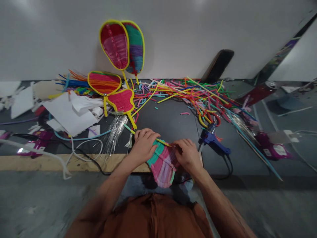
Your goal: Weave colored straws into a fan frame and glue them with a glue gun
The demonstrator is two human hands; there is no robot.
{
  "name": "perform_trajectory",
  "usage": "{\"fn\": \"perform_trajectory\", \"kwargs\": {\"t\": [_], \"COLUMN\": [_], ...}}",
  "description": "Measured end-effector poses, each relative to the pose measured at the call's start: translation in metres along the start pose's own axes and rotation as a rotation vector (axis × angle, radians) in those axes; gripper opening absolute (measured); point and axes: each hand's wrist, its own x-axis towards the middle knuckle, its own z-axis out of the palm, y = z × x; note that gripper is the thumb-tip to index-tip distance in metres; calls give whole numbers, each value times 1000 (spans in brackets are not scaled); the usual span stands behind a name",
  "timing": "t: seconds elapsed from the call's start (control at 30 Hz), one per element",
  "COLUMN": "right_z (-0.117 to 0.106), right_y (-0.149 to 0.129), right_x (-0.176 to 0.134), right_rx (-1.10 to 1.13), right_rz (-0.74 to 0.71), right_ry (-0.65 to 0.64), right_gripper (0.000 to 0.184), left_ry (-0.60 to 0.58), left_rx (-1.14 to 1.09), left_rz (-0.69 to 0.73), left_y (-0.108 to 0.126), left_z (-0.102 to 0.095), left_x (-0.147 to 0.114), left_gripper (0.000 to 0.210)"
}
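Observation:
A fan-shaped piece covered in pipe cleaners (163,165), in teal, pink and lavender bands, lies at the table's front edge and overhangs it. Along its far edge runs a yellow pipe cleaner (162,142). My left hand (145,143) bends its fingers over the left part of that strip, its fingertips against the teal corner. At the right end, my right hand (187,154) pinches the yellow pipe cleaner by the piece's edge; its fingertips are partly hidden. A blue glue gun (214,141) rests just right of my right hand.
Finished fans with yellow rims, one dark pink (115,44), one teal and purple (136,43), lean on the wall. Loose pipe cleaners (173,89) are heaped behind. White paper (69,112), silver tinsel (116,132) and cables lie left. A phone (219,64) and red can (260,94) stand right.

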Motion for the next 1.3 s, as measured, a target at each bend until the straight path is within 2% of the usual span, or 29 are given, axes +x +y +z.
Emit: {"fn": "perform_trajectory", "kwargs": {"t": [0.23, 0.4, 0.57, 0.73, 0.83, 0.97, 1.07, 1.2, 1.3], "right_z": [2, -1, -5, -10, -12, -13, -14, -19, -22], "right_y": [4, 2, -2, -7, -10, -12, -14, -18, -16], "right_x": [6, -1, -10, -17, -24, -29, -27, -19, -13], "right_rx": [-25, -52, -17, 60, 106, 141, 153, 115, 53], "right_rz": [-3, -132, -269, -435, -485, -517, -497, -388, -367], "right_ry": [10, 58, 145, 281, 316, 341, 338, 318, 252], "right_gripper": [14, 14, 15, 20, 28, 35, 34, 24, 17], "left_ry": [-125, -203, -325, -269, -223, -227, -217, -229, -266], "left_rx": [46, 82, -63, -89, -93, -122, -136, -147, -168], "left_rz": [-3, 30, 97, 59, 100, 133, 122, 119, 141], "left_y": [13, 7, -1, 11, 17, 15, 12, 9, 4], "left_z": [0, -9, -23, -39, -46, -47, -46, -42, -35], "left_x": [14, 20, 23, 16, 8, 2, 3, 6, 12], "left_gripper": [34, 36, 40, 38, 39, 37, 35, 35, 31]}}
